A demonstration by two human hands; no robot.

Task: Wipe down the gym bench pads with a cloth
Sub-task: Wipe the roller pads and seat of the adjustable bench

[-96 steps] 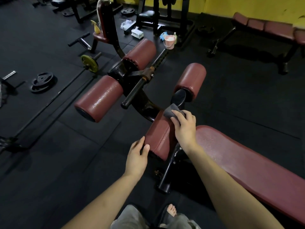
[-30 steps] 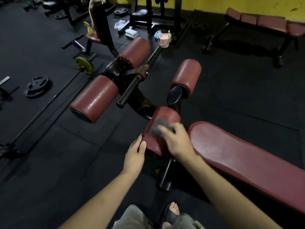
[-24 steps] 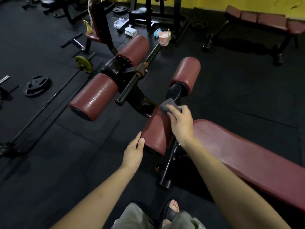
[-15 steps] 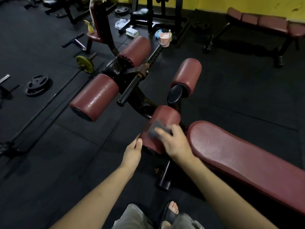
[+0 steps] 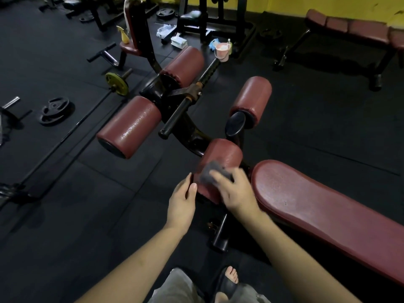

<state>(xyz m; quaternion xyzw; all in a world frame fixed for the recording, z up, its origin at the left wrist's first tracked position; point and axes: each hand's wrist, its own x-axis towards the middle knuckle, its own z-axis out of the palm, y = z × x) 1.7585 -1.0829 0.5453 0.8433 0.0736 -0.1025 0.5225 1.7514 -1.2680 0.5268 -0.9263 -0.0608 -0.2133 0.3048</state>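
The right hand [image 5: 237,193] presses a grey cloth [image 5: 209,174] under its spread, blurred fingers against the near roller pad [image 5: 225,156], and the long bench pad [image 5: 323,213] runs off just to that hand's right. The left hand [image 5: 182,202] rests with straight fingers and thumb on the near end of the same roller, just left of the cloth and holding nothing. Beyond both hands stand three more rollers [image 5: 131,125], and further off a pink bucket [image 5: 222,50] sits on the floor.
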